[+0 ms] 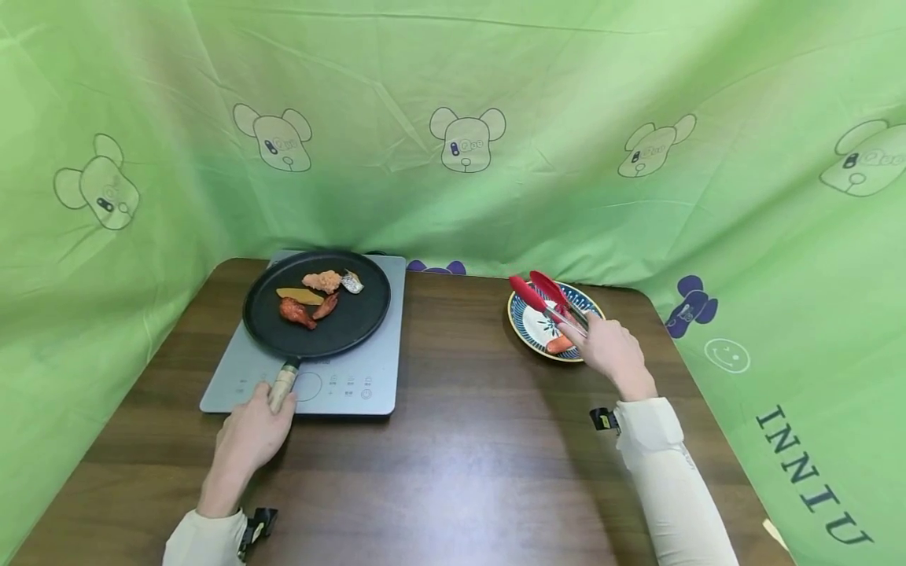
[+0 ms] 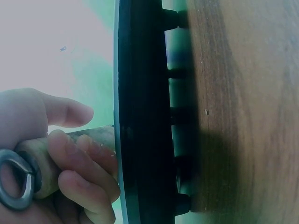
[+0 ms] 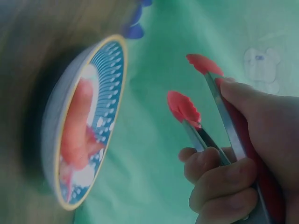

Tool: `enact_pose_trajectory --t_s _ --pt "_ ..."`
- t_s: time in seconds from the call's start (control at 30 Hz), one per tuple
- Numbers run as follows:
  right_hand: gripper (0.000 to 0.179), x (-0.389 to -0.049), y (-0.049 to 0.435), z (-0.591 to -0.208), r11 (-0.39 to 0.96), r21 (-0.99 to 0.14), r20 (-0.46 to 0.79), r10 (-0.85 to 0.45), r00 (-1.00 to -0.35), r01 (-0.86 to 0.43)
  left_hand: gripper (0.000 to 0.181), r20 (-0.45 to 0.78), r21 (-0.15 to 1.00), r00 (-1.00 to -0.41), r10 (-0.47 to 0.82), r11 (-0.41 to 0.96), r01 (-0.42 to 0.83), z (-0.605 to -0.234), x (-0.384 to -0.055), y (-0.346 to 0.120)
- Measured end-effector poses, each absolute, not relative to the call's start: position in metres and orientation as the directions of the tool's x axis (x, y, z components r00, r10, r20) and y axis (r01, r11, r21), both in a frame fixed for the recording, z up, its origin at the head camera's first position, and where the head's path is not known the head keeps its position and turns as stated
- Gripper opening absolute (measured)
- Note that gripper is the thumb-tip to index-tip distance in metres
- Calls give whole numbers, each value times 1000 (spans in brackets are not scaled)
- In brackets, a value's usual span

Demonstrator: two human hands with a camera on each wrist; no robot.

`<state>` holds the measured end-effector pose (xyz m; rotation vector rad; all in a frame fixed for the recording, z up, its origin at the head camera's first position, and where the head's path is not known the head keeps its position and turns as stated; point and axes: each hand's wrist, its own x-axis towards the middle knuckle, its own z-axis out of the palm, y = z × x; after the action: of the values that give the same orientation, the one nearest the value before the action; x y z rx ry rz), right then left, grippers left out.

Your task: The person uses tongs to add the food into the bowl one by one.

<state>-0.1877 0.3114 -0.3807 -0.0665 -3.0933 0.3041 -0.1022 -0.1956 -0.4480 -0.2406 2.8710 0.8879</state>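
Note:
My left hand (image 1: 255,431) grips the pale wooden handle (image 1: 282,385) of a round black frying pan (image 1: 311,342). In the left wrist view, the fingers curl under that handle, which ends in a metal ring (image 2: 16,203). The pan holds a red-brown drumstick (image 1: 296,313), a yellow-brown strip (image 1: 300,296), a crumbly fried piece (image 1: 322,281) and other small foods. My right hand (image 1: 610,351) holds red-tipped metal tongs (image 1: 527,292), their tips apart with nothing between them. Below them, a blue-patterned dish (image 1: 522,328) holds a sausage (image 3: 77,123) and something red, partly covered by the tongs in the head view.
Under the pan is a grey induction cooker (image 1: 382,385) with touch controls, at the left of the brown wooden table (image 1: 460,440). A green curtain (image 1: 552,212) with bear prints hangs behind the table and along its sides.

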Motion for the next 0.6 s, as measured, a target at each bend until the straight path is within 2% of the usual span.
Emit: enact_pose_trajectory --t_s 0.4,0.6 --pt "78 -180 345 -389 991 -127 11 47 -999 46 59 -176 558 -978 -108 808 -190 -449 -101 -195" --pt "66 -180 352 -390 993 -104 4 57 -998 56 58 -166 550 -979 -116 814 -190 -448 -102 -196"
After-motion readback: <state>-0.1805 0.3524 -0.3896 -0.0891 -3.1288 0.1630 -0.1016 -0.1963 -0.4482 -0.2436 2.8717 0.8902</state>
